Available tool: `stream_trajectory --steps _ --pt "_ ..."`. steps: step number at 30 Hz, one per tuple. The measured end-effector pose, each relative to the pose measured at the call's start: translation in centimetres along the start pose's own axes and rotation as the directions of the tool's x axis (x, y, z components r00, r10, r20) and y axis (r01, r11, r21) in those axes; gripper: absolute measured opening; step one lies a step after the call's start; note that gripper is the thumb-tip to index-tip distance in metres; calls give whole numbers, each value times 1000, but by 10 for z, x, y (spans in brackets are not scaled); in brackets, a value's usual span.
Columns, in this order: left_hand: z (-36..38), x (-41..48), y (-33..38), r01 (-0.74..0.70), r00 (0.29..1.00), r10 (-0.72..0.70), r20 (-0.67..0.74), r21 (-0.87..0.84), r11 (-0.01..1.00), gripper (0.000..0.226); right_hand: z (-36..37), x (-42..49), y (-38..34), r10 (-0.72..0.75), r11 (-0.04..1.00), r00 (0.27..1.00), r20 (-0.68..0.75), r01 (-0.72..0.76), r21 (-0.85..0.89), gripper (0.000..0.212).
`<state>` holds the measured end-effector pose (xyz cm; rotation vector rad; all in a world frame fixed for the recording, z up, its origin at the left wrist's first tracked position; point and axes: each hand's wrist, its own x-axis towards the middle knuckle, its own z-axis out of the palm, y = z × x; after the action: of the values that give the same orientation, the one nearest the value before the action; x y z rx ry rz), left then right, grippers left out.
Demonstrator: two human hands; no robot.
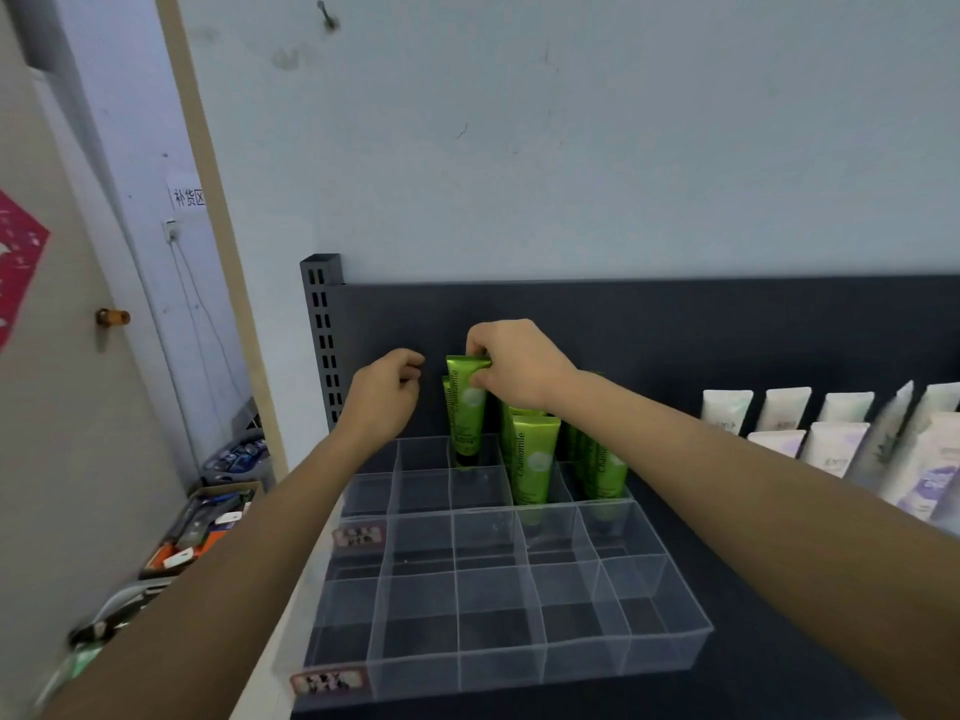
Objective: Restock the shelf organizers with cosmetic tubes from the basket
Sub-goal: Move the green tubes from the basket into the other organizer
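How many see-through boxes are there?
2. The rear clear plastic organizer holds green cosmetic tubes; the front clear plastic organizer sits right before it. More may be hidden off-frame.

Setting was a shop. Evidence: dark retail shelving with a slotted upright (322, 335); a clear divided organizer (519, 589) on the shelf held identical green tubes (535, 465) upright; white tubes (784, 407) stood ranked alongside; a paper sign (188, 197) read "补货区"; an open box (208, 527) of mixed goods sat on the floor.
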<state>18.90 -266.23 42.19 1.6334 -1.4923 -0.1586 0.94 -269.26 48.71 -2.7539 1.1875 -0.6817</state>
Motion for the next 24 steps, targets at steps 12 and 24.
stream_trajectory --steps 12,24 --pt "-13 -21 8 -45 999 45 -2 41 998 34 33 16 -2 113 980 969 218 -73 -185 24" --pt "-8 -45 58 -117 993 117 3 32 993 38 -30 -30 24 63 981 996 -58 -52 185 29"
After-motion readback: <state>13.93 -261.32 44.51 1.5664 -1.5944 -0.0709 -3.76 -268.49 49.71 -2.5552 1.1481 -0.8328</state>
